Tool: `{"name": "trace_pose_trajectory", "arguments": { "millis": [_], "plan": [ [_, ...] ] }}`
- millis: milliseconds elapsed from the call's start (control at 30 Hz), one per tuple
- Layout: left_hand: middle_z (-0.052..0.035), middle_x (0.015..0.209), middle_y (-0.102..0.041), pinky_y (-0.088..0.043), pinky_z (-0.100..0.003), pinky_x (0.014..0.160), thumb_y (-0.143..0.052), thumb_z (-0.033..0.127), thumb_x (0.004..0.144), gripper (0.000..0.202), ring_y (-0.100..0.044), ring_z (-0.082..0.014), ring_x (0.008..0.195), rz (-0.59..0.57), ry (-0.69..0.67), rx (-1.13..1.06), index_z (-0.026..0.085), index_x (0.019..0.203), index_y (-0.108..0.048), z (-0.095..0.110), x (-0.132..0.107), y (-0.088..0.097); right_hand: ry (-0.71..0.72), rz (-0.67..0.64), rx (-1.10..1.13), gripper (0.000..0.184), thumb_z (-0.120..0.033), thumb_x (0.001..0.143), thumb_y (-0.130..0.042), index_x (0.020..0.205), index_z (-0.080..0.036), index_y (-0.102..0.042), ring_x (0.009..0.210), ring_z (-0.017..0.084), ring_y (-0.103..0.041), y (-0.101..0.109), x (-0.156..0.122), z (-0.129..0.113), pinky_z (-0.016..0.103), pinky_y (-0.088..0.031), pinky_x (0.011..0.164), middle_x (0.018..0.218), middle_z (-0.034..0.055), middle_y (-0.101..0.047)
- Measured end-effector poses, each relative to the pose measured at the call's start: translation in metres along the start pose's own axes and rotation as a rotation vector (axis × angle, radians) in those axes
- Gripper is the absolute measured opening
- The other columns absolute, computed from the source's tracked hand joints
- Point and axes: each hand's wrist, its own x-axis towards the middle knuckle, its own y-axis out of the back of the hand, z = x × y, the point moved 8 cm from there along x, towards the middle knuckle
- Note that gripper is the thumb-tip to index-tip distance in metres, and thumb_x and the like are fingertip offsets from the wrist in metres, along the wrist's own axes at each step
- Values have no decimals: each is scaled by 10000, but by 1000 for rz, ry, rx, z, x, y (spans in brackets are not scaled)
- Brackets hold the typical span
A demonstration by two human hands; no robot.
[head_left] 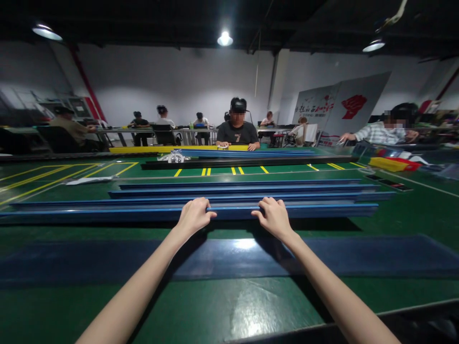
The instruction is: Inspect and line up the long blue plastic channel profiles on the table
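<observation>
Blue channel strip (233, 213) spans the gap between the two sets of fingers; on their near side, a flat translucent blue sheet (222, 260) lies across the green tabletop (215, 306). The left hand (195, 212) and right hand (275, 215) grip the strip near its middle, fingers curled over its upper edge and thumbs turned toward each other along the near face; how firmly they press, I cannot tell. It runs well past the fingers on both sides, farther to the left, and a dark shadow lies below its right part, though whether it is raised is unclear. With so much length outside the grip, lifting one wrist ahead of the other could twist the strip or drop its longer left end. Just beyond the fingertips another blue edge runs parallel, perhaps the same piece's second wall, and further blue strips (161, 193) lie close behind, so a push away from the body could knock or snag them. Beyond the right fingers, out to the side, lies a dark phone-like slab (395, 185) that a swinging right end might sweep. Farther off come a black bar (251, 163), a clear plastic bundle (174, 156) and a long yellow bar (143, 149), with a co-worker (238, 134) seated behind it.
</observation>
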Motion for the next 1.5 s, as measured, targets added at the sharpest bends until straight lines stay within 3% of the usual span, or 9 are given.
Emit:
{"name": "trace_pose_trajectory", "arguments": {
  "millis": [333, 600, 767, 867, 967, 1200, 1300, 1367, 1500],
  "plan": [
    [-61, 880, -646, -423, -295, 716, -558, 378, 766, 176, -588, -237, 913, -40, -8, 79, 203, 750, -572, 0, -6, -22, 55, -144, 6, 276, -408, 857, -473, 765, -182, -600, 882, 194, -513, -30, -9, 1, 307, -278, 721, 897, 56, -610],
    [-47, 882, -634, -394, -268, 649, -562, 385, 777, 207, -582, -212, 878, -46, -37, 103, 188, 717, -573, 6, -14, -23, 99, -163, -46, 251, -396, 846, -504, 807, -177, -618, 891, 198, -519, -36, -18, -2, 306, -300, 723, 926, 67, -608],
    [-33, 871, -623, -388, -254, 651, -472, 460, 837, 305, -569, -185, 845, -58, -123, 89, 195, 749, -594, 12, -12, -23, 152, -174, -63, 302, -440, 852, -482, 813, -177, -624, 888, 205, -511, -30, -14, 2, 311, -291, 722, 904, 75, -619],
    [-35, 921, -624, -395, -269, 728, -430, 489, 858, 342, -550, -190, 894, -4, -195, 32, 203, 813, -613, 31, -7, -18, 81, -116, -60, 385, -480, 891, -372, 842, -186, -614, 881, 203, -508, -19, -10, 19, 314, -282, 719, 903, 67, -620],
    [-50, 976, -623, -387, -293, 810, -426, 438, 877, 312, -532, -195, 934, 23, -282, -19, 194, 878, -621, 65, 1, -17, -41, -57, -87, 392, -443, 919, -313, 857, -193, -609, 899, 202, -500, -11, -11, 44, 313, -277, 717, 928, 71, -616],
    [-102, 1121, -588, -366, -344, 874, -343, 335, 912, 338, -529, -227, 1036, -4, -364, -47, 162, 1094, -570, 146, 28, -45, -225, -70, -166, 394, -393, 934, -272, 915, -188, -608, 922, 216, -511, -20, -18, 92, 325, -292, 723, 979, 86, -624],
    [-131, 1120, -589, -372, -389, 863, -292, 372, 917, 405, -544, -258, 1023, -23, -312, -27, 139, 1149, -529, 156, 38, -63, -254, -96, -164, 392, -393, 935, -270, 924, -183, -601, 922, 214, -525, -24, -20, 100, 321, -298, 726, 968, 84, -635],
    [-145, 1066, -610, -383, -408, 840, -265, 406, 913, 446, -555, -281, 999, -40, -267, -6, 122, 1077, -567, 154, 42, -73, -252, -104, -161, 398, -397, 936, -263, 922, -180, -597, 921, 213, -534, -25, -20, 100, 319, -300, 734, 961, 83, -639],
    [-153, 1002, -628, -393, -399, 823, -253, 424, 905, 470, -571, -282, 975, -15, -252, -1, 115, 989, -598, 151, 44, -76, -245, -114, -152, 399, -402, 935, -264, 924, -180, -595, 936, 213, -540, -24, -21, 99, 319, -305, 754, 963, 84, -642]
  ]
}}
